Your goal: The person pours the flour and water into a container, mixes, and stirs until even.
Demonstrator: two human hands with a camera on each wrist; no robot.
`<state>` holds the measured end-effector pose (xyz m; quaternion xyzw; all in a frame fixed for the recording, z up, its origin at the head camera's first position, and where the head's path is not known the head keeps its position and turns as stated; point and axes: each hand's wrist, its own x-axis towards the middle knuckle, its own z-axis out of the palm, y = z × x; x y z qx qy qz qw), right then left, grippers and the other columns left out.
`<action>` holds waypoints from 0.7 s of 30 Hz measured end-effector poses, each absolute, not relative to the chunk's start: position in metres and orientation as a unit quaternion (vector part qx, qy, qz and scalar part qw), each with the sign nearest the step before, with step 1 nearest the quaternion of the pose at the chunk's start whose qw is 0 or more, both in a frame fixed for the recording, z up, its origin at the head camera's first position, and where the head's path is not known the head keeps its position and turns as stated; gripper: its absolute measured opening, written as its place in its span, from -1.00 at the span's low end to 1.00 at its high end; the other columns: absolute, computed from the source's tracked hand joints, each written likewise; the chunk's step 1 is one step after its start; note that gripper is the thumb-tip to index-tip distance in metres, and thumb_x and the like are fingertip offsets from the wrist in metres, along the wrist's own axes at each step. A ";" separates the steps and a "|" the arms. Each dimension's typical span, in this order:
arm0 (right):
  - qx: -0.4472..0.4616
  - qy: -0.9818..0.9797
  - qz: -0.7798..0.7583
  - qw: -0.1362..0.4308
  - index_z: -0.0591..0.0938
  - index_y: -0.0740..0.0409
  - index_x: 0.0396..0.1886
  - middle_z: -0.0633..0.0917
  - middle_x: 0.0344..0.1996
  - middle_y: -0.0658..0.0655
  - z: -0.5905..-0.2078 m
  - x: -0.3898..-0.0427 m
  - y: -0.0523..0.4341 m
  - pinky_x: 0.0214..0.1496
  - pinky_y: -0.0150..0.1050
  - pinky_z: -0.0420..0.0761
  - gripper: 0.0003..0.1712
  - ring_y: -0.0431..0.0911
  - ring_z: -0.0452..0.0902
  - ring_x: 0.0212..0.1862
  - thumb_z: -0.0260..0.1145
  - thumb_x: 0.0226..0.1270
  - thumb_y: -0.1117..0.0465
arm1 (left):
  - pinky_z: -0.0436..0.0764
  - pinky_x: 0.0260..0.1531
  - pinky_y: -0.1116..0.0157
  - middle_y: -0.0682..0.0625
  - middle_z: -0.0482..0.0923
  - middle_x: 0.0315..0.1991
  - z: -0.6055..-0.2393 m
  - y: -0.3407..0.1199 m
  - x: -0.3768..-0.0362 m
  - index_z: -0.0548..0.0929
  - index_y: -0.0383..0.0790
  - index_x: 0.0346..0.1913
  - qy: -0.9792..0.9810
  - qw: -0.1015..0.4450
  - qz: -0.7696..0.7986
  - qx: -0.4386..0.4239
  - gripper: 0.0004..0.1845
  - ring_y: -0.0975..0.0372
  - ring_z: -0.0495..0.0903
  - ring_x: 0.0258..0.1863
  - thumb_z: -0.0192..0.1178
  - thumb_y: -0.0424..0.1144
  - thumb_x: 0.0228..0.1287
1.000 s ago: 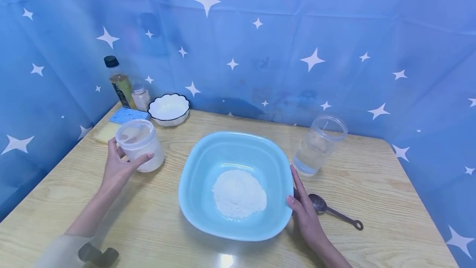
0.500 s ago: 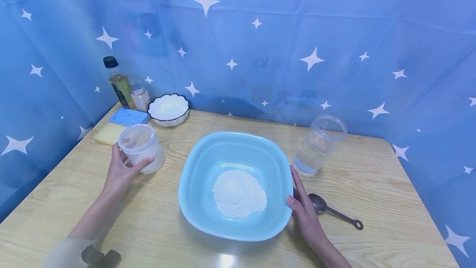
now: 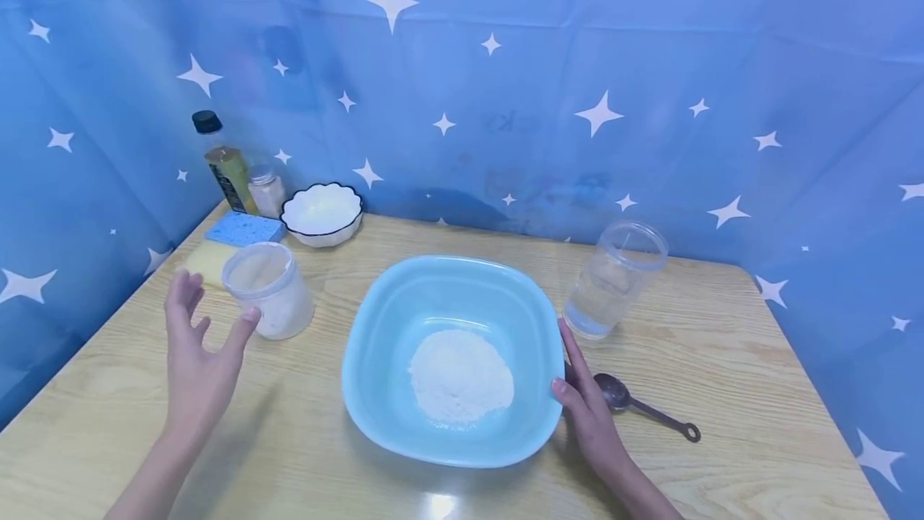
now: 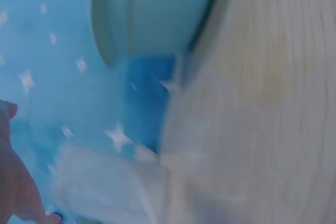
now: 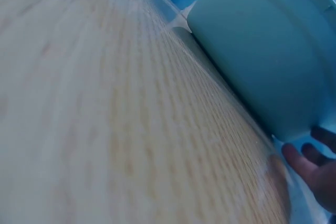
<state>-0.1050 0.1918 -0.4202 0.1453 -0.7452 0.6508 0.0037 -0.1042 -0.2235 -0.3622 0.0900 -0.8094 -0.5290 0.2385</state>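
A light blue basin [image 3: 390, 319] holding a heap of white flour [image 3: 460, 375] sits mid-table. My right hand [image 3: 586, 404] rests with straight fingers against the basin's right rim; the right wrist view shows the basin's outer wall [image 5: 262, 61] with my fingertips [image 5: 310, 166] beside it. My left hand [image 3: 193, 355] hovers open just left of a clear plastic flour container [image 3: 269, 290], fingers spread and off it. The left wrist view is blurred, showing the basin [image 4: 152, 14] and the container [image 4: 105, 187].
A clear jar of water [image 3: 613, 279] stands right of the basin, a metal spoon [image 3: 646, 406] lies by my right hand. At back left stand an oil bottle [image 3: 222, 163], a small jar [image 3: 266, 191], a white bowl [image 3: 322, 213], a blue sponge [image 3: 244, 229] and a yellow one [image 3: 204, 259].
My left hand has let go of the flour container and drawn back to the left, now open. The container stands on the table. My right hand stays at the basin rim.
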 end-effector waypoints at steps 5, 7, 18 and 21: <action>0.148 -0.738 0.658 0.004 -0.06 -0.10 0.49 0.02 0.43 0.12 -0.421 -0.105 0.190 -0.01 -0.20 0.56 -0.28 -0.18 0.40 0.16 -0.11 0.40 0.32 | 0.24 0.23 0.43 -0.08 0.13 0.36 -0.355 -0.202 -0.092 0.09 -0.07 0.44 -0.821 0.198 -0.525 -0.105 -0.18 0.14 0.14 0.31 0.18 -0.49 0.14; 0.149 -0.739 0.657 0.003 -0.06 -0.08 0.49 0.00 0.44 0.11 -0.421 -0.105 0.190 -0.02 -0.20 0.57 -0.28 -0.18 0.41 0.14 -0.10 0.40 0.31 | 0.21 0.27 0.33 -0.07 0.08 0.39 -0.361 -0.196 -0.092 0.04 -0.01 0.45 -0.827 0.137 -0.523 -0.155 -0.12 0.08 0.10 0.33 0.21 -0.44 0.11; 0.133 -0.759 0.637 0.001 -0.06 -0.12 0.49 -0.03 0.45 0.02 -0.421 -0.103 0.190 0.15 -0.36 0.38 -0.30 -0.15 0.21 0.29 -0.11 0.41 0.26 | -0.09 0.23 -0.27 0.15 -0.22 0.47 -0.397 -0.185 -0.102 -0.19 0.16 0.48 -0.799 -0.044 -0.557 -0.220 0.04 0.06 -0.22 0.42 0.31 -0.12 0.09; 0.136 -0.758 0.638 -0.002 -0.08 -0.11 0.49 -0.06 0.45 0.02 -0.421 -0.103 0.189 0.23 -0.41 0.21 -0.30 -0.04 0.01 0.37 -0.13 0.42 0.25 | -0.09 0.20 -0.31 0.09 -0.23 0.47 -0.404 -0.182 -0.103 -0.20 0.14 0.48 -0.798 -0.034 -0.554 -0.233 0.05 0.07 -0.25 0.42 0.32 -0.07 0.07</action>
